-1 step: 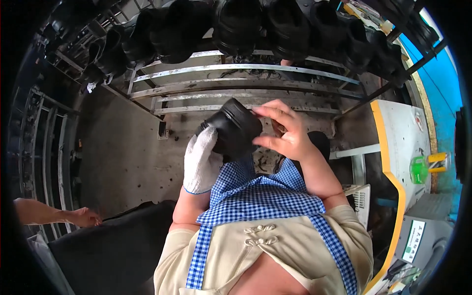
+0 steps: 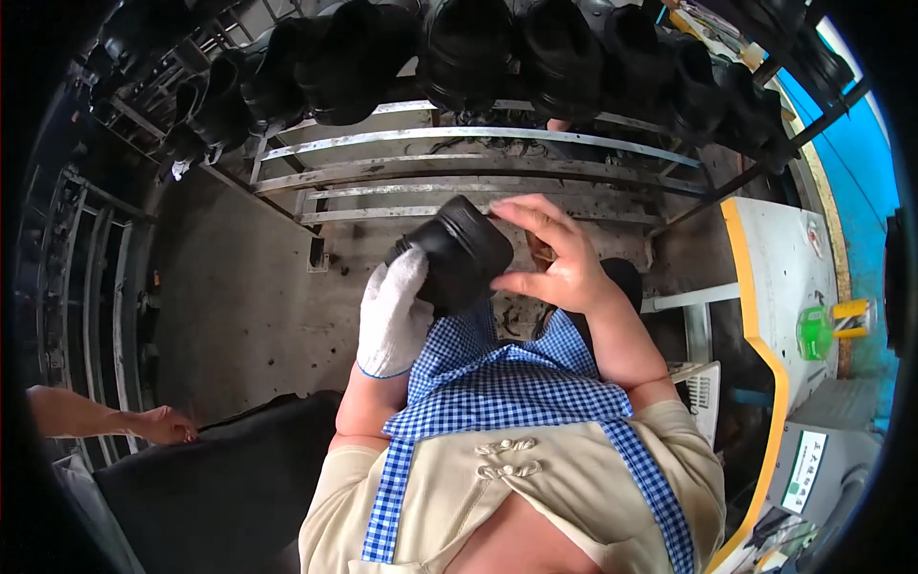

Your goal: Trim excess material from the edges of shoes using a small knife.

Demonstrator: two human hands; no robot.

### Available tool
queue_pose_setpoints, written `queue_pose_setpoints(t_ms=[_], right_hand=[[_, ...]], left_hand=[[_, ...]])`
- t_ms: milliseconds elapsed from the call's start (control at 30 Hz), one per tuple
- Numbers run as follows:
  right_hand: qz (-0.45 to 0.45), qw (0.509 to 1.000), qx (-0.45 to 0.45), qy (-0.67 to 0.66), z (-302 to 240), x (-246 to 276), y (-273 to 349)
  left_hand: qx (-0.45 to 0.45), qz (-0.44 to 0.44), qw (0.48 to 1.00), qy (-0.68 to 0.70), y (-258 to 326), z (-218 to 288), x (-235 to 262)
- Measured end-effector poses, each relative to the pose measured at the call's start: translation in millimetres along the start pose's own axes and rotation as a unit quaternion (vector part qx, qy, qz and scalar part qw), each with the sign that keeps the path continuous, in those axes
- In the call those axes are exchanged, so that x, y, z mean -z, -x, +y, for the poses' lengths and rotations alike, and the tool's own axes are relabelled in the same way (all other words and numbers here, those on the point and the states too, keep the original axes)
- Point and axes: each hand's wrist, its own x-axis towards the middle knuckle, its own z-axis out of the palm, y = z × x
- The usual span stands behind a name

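My left hand [image 2: 392,316], in a white knit glove, is closed around a black shoe [image 2: 449,258] and holds it up above my lap. The shoe is tilted, its ridged sole edge toward the upper right and part of it hidden behind the glove. My bare right hand [image 2: 559,253] is at the shoe's right side, thumb and fingers spread apart. Its thumb tip is close to the shoe's lower right edge and its fingertips are near the upper right; whether they touch it, I cannot tell.
Several black shoes [image 2: 466,57] stand in a row on a metal rack [image 2: 430,134] ahead. At the right is a white table [image 2: 779,258] with a yellow edge and a green container [image 2: 815,333]. Another person's hand [image 2: 167,425] rests by a black surface [image 2: 229,488] at lower left.
The shoe in my left hand has shifted very slightly down and to the right. My right hand's fingers have parted a little from its edge.
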Motion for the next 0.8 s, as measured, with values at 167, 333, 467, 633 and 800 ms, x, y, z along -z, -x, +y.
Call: queue_pose_setpoints(t_ms=[167,333,467,633,800], right_hand=[[-0.085,0.994,-0.038,-0.062,-4,-6,-12],[0.182,0.946,-0.148,-0.222,17,-9,2],[0.376,0.823,-0.214,-0.369,15,9,6],[0.382,0.818,-0.249,-0.350,12,2,18],[0.112,0.981,0.016,-0.159,30,16,35]], left_hand=[[-0.012,-0.053,0.985,-0.164,-7,-6,23],[-0.287,0.056,0.931,-0.218,-21,12,39],[-0.232,0.116,0.956,-0.138,-27,-9,64],[-0.016,-0.001,0.997,0.071,-22,-39,72],[-0.089,0.059,0.987,0.121,-24,-27,80]])
